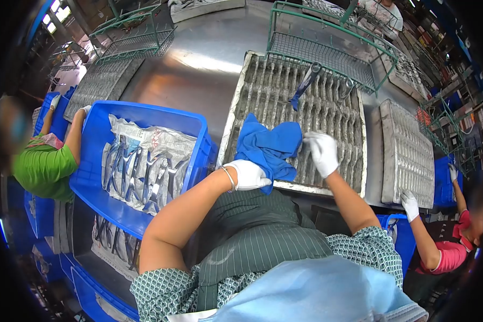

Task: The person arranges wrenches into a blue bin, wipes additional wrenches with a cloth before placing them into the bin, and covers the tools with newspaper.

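My left hand (pixel 250 175), in a white glove, is closed on the lower edge of a crumpled blue cloth (pixel 268 142). The cloth lies over the left front part of a slotted grey tray (pixel 354 161). My right hand (pixel 322 154), also gloved in white, is just right of the cloth above the slots. Its fingers look loosely apart, with nothing visible in them. Farther back on the tray lies a shiny combination wrench (pixel 307 85), jaw end toward me. A second wrench's ring end (pixel 350 84) shows to its right.
At my left, a blue bin (pixel 145 110) holds several wrenches on newspaper. A green wire rack (pixel 327 53) stands behind the tray. Another slotted tray (pixel 410 155) is at right, touched by a co-worker's gloved hand (pixel 410 205). A person in green (pixel 45 166) works at left.
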`<state>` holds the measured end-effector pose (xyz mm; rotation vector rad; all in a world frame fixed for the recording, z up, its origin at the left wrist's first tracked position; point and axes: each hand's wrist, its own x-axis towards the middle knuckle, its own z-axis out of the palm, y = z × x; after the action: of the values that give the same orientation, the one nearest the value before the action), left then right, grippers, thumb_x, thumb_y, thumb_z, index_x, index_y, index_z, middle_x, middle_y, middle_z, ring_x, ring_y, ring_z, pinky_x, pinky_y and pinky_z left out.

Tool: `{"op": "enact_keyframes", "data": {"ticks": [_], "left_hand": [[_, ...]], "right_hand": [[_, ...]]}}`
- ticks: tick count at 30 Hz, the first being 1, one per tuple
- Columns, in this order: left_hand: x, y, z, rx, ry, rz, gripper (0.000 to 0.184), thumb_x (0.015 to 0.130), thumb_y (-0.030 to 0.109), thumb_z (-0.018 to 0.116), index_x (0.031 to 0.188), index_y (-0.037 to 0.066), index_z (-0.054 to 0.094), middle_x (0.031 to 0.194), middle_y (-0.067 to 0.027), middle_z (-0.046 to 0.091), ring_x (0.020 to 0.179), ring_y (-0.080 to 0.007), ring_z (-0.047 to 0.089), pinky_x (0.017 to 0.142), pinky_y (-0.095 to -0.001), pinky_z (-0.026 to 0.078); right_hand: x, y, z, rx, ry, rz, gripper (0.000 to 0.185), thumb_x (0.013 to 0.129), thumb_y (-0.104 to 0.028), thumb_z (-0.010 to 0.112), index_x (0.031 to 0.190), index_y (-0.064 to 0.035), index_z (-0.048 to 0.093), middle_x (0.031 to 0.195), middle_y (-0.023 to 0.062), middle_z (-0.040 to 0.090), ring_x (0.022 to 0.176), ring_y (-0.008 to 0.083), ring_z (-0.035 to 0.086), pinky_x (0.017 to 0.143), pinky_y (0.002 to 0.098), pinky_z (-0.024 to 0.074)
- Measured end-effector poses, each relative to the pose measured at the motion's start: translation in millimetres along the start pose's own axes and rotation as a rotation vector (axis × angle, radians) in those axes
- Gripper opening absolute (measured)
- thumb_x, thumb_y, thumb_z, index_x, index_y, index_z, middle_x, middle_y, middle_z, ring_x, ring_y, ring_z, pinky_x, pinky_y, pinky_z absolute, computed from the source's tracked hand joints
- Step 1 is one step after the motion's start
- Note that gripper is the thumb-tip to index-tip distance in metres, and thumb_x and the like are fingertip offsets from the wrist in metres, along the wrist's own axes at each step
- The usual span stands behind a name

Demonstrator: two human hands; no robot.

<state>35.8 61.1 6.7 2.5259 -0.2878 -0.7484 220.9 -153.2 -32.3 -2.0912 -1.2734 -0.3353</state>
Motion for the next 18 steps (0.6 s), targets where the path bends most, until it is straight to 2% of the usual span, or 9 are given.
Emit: {"op": "enact_keyframes", "data": {"ticks": [3,4,6,7,11,14,18], "left_hand": [[-1.1,5.8,1.0,-0.13,0.052,0.077,0.05,0.094,0.05,0.042,0.097,0.009,0.07,0.091,-0.0163,0.068,0.09,-0.0346,0.064,0.084,-0.0423,0.048],[-0.5,5.8,3.3,-0.069,0.055,0.061,0.049,0.094,0.049,0.042,0.097,0.009,0.07,0.091,-0.0162,0.068,0.09,-0.0345,0.064,0.084,-0.0422,0.048],[-0.3,2.6,5.1,0.053,0.074,0.03,0.047,0.094,0.047,0.042,0.098,0.01,0.07,0.092,-0.016,0.068,0.091,-0.0342,0.064,0.085,-0.042,0.048],[-2.2,4.9,1.3,0.118,0.067,-0.005,0.045,0.094,0.045,0.042,0.098,0.011,0.07,0.092,-0.0157,0.068,0.09,-0.0338,0.064,0.085,-0.0424,0.048],[-0.1,2.5,3.9,0.057,0.079,0.037,0.043,0.095,0.043,0.042,0.099,0.012,0.071,0.093,-0.0149,0.068,0.091,-0.0328,0.064,0.085,-0.0433,0.047],[-1.5,5.7,4.3,0.062,0.089,0.062,0.042,0.095,0.044,0.042,0.1,0.012,0.07,0.093,-0.0147,0.068,0.091,-0.0325,0.064,0.084,-0.0436,0.047],[-2.5,6.0,1.5,0.134,0.045,-0.006,0.043,0.095,0.045,0.042,0.101,0.014,0.07,0.093,-0.0145,0.068,0.092,-0.0323,0.064,0.084,-0.044,0.047]], "right_hand": [[-28.4,55.3,-26.8,-0.258,0.094,0.057,0.021,0.087,-0.016,0.054,0.085,-0.0062,0.072,0.097,0.0127,0.07,0.097,0.0309,0.065,0.094,0.0425,0.0466],[-38.5,67.2,-41.1,-0.356,0.088,0.095,0.02,0.087,-0.016,0.055,0.09,-0.0065,0.072,0.102,0.0135,0.069,0.101,0.0315,0.063,0.095,0.0425,0.0455],[-62.6,90.1,-57.0,-0.619,0.047,0.244,0.024,0.086,-0.017,0.058,0.106,-0.0075,0.069,0.113,0.0147,0.065,0.11,0.031,0.058,0.101,0.0427,0.0405],[-73.5,101.0,-59.0,-0.588,-0.016,0.319,0.038,0.085,-0.017,0.06,0.121,-0.0074,0.06,0.122,0.0147,0.061,0.116,0.0305,0.054,0.107,0.0437,0.0346],[-91.9,106.1,-50.3,-0.7,-0.025,0.318,0.052,0.082,-0.016,0.061,0.132,-0.0062,0.049,0.129,0.0132,0.055,0.12,0.0296,0.051,0.109,0.0453,0.0316],[-92.9,106.8,-49.5,-0.697,-0.027,0.348,0.051,0.081,-0.014,0.061,0.13,-0.0065,0.05,0.13,0.0132,0.055,0.12,0.0285,0.051,0.109,0.0454,0.0319],[-92.4,107.6,-47.9,-0.675,0.005,0.333,0.05,0.081,-0.013,0.061,0.129,-0.0074,0.051,0.128,0.0121,0.056,0.118,0.0287,0.052,0.108,0.0453,0.0331]]}}
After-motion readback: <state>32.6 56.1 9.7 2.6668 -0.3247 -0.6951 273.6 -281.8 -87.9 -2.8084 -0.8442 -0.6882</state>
